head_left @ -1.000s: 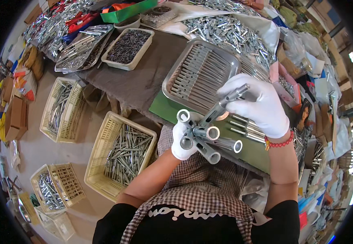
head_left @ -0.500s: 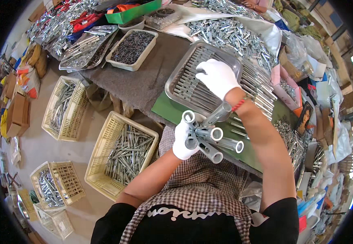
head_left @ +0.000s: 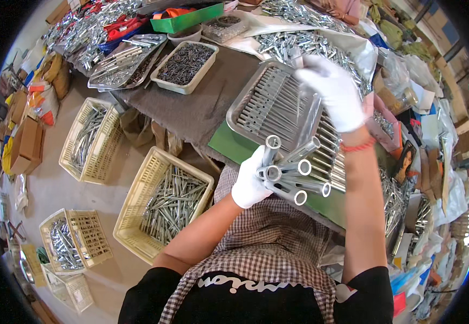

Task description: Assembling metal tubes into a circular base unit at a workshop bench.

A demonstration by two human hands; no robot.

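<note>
A fanned bundle of several shiny metal tubes point(head_left: 291, 169) is gripped in my white-gloved left hand point(head_left: 249, 182), their open ends pointing up and outward. Just beyond it on the bench lies a steel tray point(head_left: 233, 120) filled with rows of slim metal rods point(head_left: 272, 102) with holes near their ends. My right hand point(head_left: 334, 89), also gloved, is raised over the tray's right rim and smeared by motion. Its fingers are too blurred to show whether they hold anything. Long metal tubes point(head_left: 338, 175) lie side by side to the right of the tray, partly hidden by my right forearm.
Dark small parts fill a cream tub point(head_left: 211, 63) on the bench's left. A heap of metal tubes point(head_left: 286, 43) spreads behind the tray. To the right stands a pink box point(head_left: 388, 139). Cream crates point(head_left: 128, 218) of metal parts stand on the floor at left.
My right hand has lifted from the rods and swung right, past the tray's edge. The tube bundle in my left hand has turned and shifted slightly right. The view has shifted a little.
</note>
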